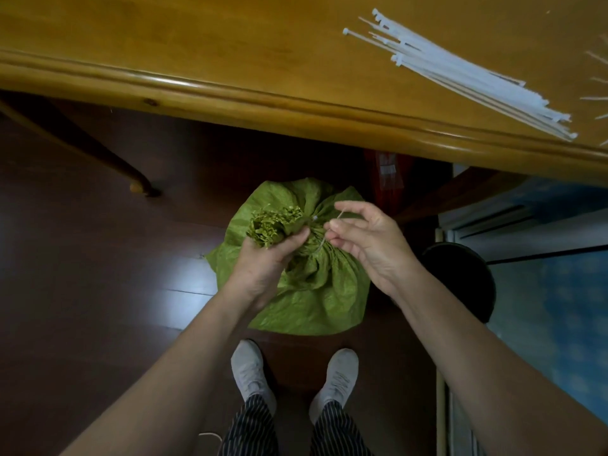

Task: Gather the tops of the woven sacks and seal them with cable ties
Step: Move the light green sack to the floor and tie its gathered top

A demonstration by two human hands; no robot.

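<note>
A green woven sack (316,291) stands on the dark floor just ahead of my feet. Its top is bunched into a frayed neck (273,225). My left hand (263,261) grips that neck from the left. A thin white cable tie (324,236) loops around the gathered neck, its small head showing beside the bunch. My right hand (365,238) pinches the tie's loose tail between thumb and fingers, just right of the neck. A bundle of spare white cable ties (460,74) lies on the wooden table at upper right.
The wooden table's edge (263,103) runs across above the sack, with a table leg (98,156) at left. A red plastic packet (385,174) lies under the table behind the sack. A dark round bin (467,278) stands at right beside a blue patterned floor.
</note>
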